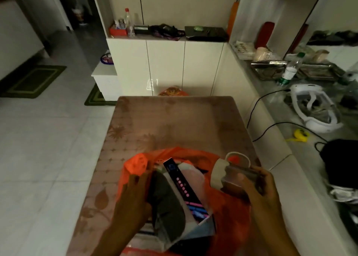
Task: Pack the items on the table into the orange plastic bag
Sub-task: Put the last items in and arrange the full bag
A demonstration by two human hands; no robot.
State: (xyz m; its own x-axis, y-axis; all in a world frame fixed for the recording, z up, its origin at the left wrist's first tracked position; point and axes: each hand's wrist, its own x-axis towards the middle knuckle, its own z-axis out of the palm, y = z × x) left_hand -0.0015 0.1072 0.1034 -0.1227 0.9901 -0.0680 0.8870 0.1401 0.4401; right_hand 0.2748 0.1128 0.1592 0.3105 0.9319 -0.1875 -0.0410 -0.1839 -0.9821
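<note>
The orange plastic bag (135,163) lies open at the near end of the brown patterned table (174,120). Inside it I see a long dark box with pink buttons (182,186) and a dark grey packet (168,201). My left hand (131,199) grips the bag's left rim beside the dark packet. My right hand (261,188) holds a white mug with a dark printed band (230,174) on its side over the bag's right edge, its handle (238,157) pointing away from me.
White cabinets stand beyond the table's far edge, with an orange patterned thing (172,91) on the floor between. To the right runs a cluttered counter with a white basket (313,108), black cables (271,108), a water bottle (290,69) and a black bag (341,158). White tiled floor lies left.
</note>
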